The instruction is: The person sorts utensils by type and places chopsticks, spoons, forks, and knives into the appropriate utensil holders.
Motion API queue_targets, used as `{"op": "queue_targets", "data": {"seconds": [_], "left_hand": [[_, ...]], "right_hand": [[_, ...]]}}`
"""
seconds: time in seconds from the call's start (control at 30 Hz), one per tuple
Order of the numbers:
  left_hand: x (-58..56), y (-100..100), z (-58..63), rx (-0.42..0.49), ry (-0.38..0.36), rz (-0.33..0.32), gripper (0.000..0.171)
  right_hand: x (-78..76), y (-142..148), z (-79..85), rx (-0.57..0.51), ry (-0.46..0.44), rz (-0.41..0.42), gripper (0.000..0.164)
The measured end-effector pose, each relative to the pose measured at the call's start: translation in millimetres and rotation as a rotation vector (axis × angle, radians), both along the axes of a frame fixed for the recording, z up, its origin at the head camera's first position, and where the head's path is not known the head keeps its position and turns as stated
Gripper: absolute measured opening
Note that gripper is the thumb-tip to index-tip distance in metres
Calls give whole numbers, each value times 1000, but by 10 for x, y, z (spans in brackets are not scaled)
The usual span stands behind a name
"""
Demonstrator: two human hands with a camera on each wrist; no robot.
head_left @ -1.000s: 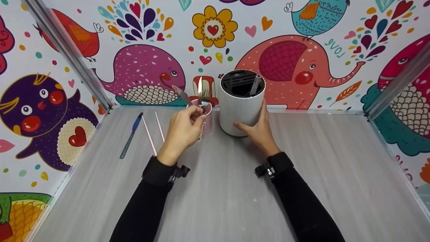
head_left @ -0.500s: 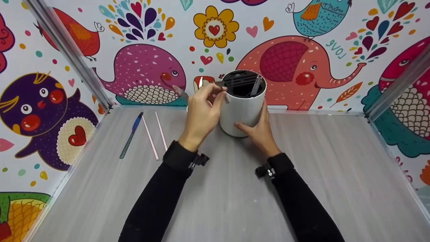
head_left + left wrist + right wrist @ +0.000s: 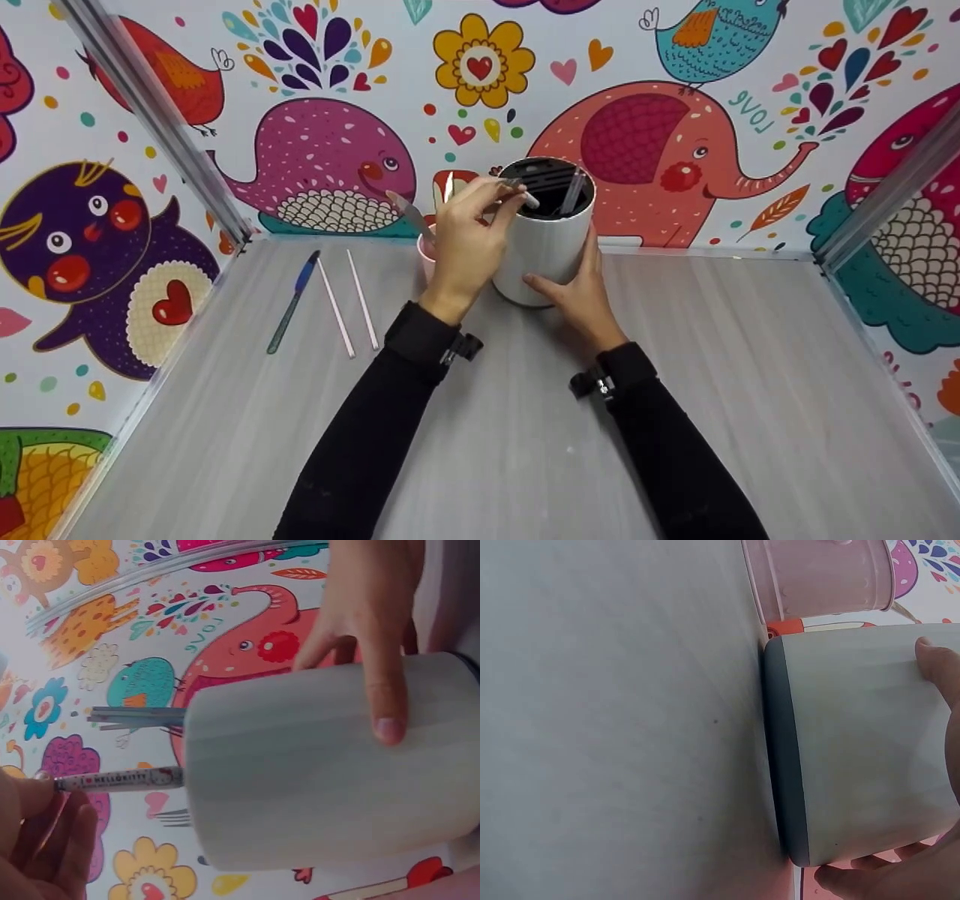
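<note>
Head view, far left: blue-and-green tool (image 3: 294, 302) flat on the surface (image 3: 517, 420), off to the side of your hands; perhaps laid there to leave your working space free.
Two straws: the left pale straw (image 3: 335, 307) and the right pale straw (image 3: 362, 300) lie just beside it, slightly splayed, within your left hand's reach.
Pink cup: the cup (image 3: 426, 259), partly hidden by your wrist, has a blade (image 3: 409, 214) leaning out.
Left hand: your left hand (image 3: 472, 244) pinches the upper end with thumb and fingertips, nearly closed; likely held high so the other end points down freely.
Printed stick: white printed stick (image 3: 124, 780), lower end at the left side of the canister's mouth; depth past the rim cannot be told.
Fork tines: left wrist view shows tines (image 3: 171, 817) beyond the rim; whether inside or behind, cannot tell.
Canister: the canister (image 3: 544, 255) stands upright, dark base on the surface, grey bars (image 3: 572, 193) leaning inside at right.
Right hand: your right hand (image 3: 574, 296) is spread wide round the canister, thumb in front, fingers round its right side; presumably bracing it against tipping.
</note>
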State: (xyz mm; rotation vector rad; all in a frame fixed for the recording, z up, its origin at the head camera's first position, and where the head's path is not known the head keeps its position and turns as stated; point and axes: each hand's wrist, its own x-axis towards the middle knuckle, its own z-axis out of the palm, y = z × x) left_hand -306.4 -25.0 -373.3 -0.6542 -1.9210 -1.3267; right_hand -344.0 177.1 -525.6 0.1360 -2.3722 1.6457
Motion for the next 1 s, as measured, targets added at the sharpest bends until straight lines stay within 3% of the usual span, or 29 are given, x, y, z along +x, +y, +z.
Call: {"op": "queue_targets", "data": {"seconds": [0.37,0.7,1.0], "left_hand": [[-162,94,-259,-89,-109,50,15],[-232,171,-307,-230,-187,165,21],[-249,192,-354,-242,-226,197,25]], "right_hand": [[4,1,8,4,8,-3,143],[12,-4,7,-1,1,0,143],[14,-3,9,5,-14,-9,144]]}}
